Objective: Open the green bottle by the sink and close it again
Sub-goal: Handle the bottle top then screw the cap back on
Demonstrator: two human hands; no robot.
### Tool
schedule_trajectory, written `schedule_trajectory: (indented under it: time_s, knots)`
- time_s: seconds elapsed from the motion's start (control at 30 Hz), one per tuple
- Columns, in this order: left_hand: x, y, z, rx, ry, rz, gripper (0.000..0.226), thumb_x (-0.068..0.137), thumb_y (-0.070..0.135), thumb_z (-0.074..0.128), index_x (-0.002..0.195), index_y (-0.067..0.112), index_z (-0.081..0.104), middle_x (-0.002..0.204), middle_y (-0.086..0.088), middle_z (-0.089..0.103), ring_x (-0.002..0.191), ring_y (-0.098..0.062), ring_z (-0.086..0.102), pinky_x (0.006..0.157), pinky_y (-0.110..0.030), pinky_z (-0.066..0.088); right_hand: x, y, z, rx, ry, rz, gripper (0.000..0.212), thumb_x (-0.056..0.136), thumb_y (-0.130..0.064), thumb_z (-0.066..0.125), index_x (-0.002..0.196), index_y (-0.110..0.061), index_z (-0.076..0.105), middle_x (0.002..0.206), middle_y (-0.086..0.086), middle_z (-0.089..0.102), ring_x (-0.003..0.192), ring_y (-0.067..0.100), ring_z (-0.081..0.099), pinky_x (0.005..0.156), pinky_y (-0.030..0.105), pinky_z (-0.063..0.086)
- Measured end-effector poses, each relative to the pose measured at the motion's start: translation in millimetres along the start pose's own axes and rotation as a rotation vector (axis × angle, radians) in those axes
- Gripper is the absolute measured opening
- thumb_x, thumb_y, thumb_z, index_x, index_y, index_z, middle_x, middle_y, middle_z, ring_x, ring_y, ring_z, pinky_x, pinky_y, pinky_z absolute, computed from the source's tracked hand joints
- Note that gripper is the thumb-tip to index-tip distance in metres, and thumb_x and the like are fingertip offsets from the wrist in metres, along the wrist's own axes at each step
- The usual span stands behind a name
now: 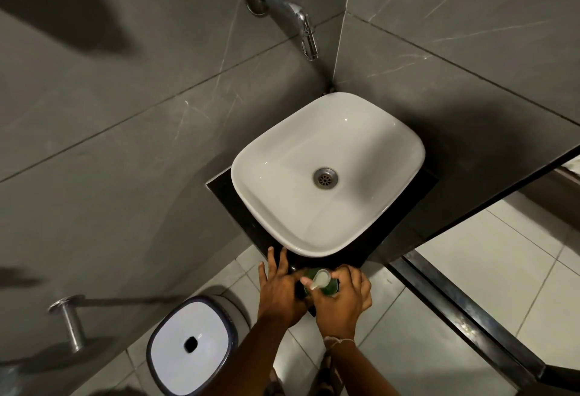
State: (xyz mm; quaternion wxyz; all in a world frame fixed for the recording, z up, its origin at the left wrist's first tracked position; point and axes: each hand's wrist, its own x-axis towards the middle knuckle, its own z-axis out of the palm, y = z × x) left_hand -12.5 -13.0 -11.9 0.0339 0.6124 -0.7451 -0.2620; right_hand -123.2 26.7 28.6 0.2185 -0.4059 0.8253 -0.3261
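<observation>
The green bottle (329,285) stands on the dark counter (229,204) just in front of the white sink (270,226). It carries a whitish pump top (319,279), seen from above. My right hand (340,298) wraps the bottle from the right, with the thumb and forefinger at the pump top. My left hand (282,289) lies against the bottle's left side, fingers spread toward the sink's front rim. The bottle's body is mostly hidden by both hands.
A chrome tap (284,9) juts from the grey tiled wall above the sink. A white-lidded bin (190,345) stands on the floor at lower left, next to a metal wall holder (70,320). A dark ledge (464,311) runs along the right.
</observation>
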Motion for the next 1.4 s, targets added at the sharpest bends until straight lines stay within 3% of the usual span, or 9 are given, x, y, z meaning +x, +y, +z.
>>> schedule_trajectory:
  time_s: [0.1, 0.17, 0.27, 0.37, 0.4, 0.47, 0.7, 0.97, 1.4]
  knots:
    - [-0.1, 0.2, 0.8, 0.000, 0.003, 0.001, 0.059, 0.071, 0.047, 0.061, 0.128, 0.045, 0.048, 0.163, -0.003, 0.003, 0.144, -0.027, -0.024, 0.120, -0.054, -0.006, -2.2, -1.6, -2.6, 0.007, -0.006, 0.003, 0.043, 0.055, -0.047, 0.085, 0.082, -0.026, 0.058, 0.114, 0.000, 0.057, 0.122, 0.029, 0.043, 0.101, 0.049, 0.027]
    - [-0.9, -0.7, 1.0, -0.010, 0.009, 0.001, 0.057, 0.070, 0.051, 0.059, 0.126, 0.043, 0.050, 0.163, -0.003, 0.002, 0.142, -0.024, -0.028, 0.120, -0.055, -0.006, -4.5, 0.3, -10.7, 0.007, -0.049, -0.040, 0.043, 0.062, -0.040, 0.083, 0.098, -0.032, 0.060, 0.123, -0.002, 0.054, 0.130, 0.027, 0.037, 0.107, 0.048, 0.022]
    - [-0.8, -1.5, 0.9, -0.017, -0.012, 0.005, 0.068, 0.066, 0.065, 0.061, 0.129, 0.044, 0.048, 0.163, -0.002, -0.002, 0.144, -0.027, -0.026, 0.118, -0.054, -0.010, -12.6, 2.0, -32.5, 0.081, -0.056, -0.155, 0.044, 0.078, -0.036, 0.063, 0.116, -0.051, 0.048, 0.127, -0.013, 0.049, 0.135, 0.017, 0.031, 0.110, 0.041, 0.015]
    - [-0.7, -1.5, 0.2, -0.020, -0.018, 0.009, 0.070, 0.064, 0.067, 0.064, 0.129, 0.047, 0.046, 0.163, -0.002, -0.001, 0.145, -0.028, -0.024, 0.118, -0.055, -0.010, -14.2, -6.2, -47.4, 0.111, -0.005, -0.139, 0.026, 0.084, -0.059, 0.043, 0.107, -0.057, 0.054, 0.121, -0.020, 0.051, 0.131, 0.014, 0.036, 0.111, 0.044, 0.018]
    - [-1.1, -1.8, 0.1, -0.026, -0.012, 0.010, 0.068, 0.065, 0.067, 0.062, 0.128, 0.046, 0.047, 0.163, -0.002, -0.001, 0.145, -0.028, -0.024, 0.118, -0.055, -0.009, -13.6, -11.6, -48.2, 0.072, -0.004, -0.115, 0.032, 0.081, -0.068, 0.042, 0.103, -0.053, 0.060, 0.118, -0.018, 0.054, 0.128, 0.015, 0.038, 0.110, 0.048, 0.021]
    - [-2.0, -1.8, 0.3, -0.048, 0.001, 0.009, 0.061, 0.068, 0.064, 0.057, 0.125, 0.043, 0.052, 0.163, -0.002, 0.001, 0.144, -0.026, -0.025, 0.119, -0.057, -0.007, -13.3, -20.1, -45.5, -0.047, -0.017, -0.082, 0.039, 0.074, -0.072, 0.051, 0.098, -0.045, 0.066, 0.116, -0.013, 0.057, 0.125, 0.017, 0.041, 0.106, 0.051, 0.027]
    - [-3.7, 0.7, -0.2, -0.094, 0.046, 0.005, 0.062, 0.067, 0.065, 0.037, 0.122, 0.042, 0.055, 0.163, -0.003, 0.004, 0.141, -0.021, -0.028, 0.120, -0.054, -0.008, -16.1, -31.0, -36.0, -0.082, 0.050, -0.035, 0.028, 0.066, -0.044, 0.080, 0.093, -0.039, 0.073, 0.110, -0.009, 0.065, 0.121, 0.023, 0.048, 0.100, 0.052, 0.032]
    - [-3.6, -0.7, -0.2, -0.064, -0.005, -0.003, 0.058, 0.069, 0.057, 0.063, 0.125, 0.045, 0.051, 0.163, -0.003, 0.000, 0.144, -0.025, -0.025, 0.120, -0.057, -0.004, -7.8, -24.9, -46.6, -0.092, -0.038, -0.107, 0.033, 0.068, -0.040, 0.080, 0.101, -0.040, 0.073, 0.120, -0.011, 0.064, 0.131, 0.023, 0.040, 0.104, 0.049, 0.026]
    - [-3.7, 2.3, -5.7, -0.062, -0.042, 0.011, 0.067, 0.069, 0.058, 0.068, 0.131, 0.050, 0.042, 0.163, -0.004, 0.000, 0.142, -0.024, -0.028, 0.119, -0.059, -0.003, 4.3, -27.1, -62.1, -0.097, -0.221, -0.136, 0.035, 0.073, -0.050, 0.071, 0.108, -0.047, 0.068, 0.130, -0.018, 0.055, 0.139, 0.015, 0.027, 0.107, 0.041, 0.015]
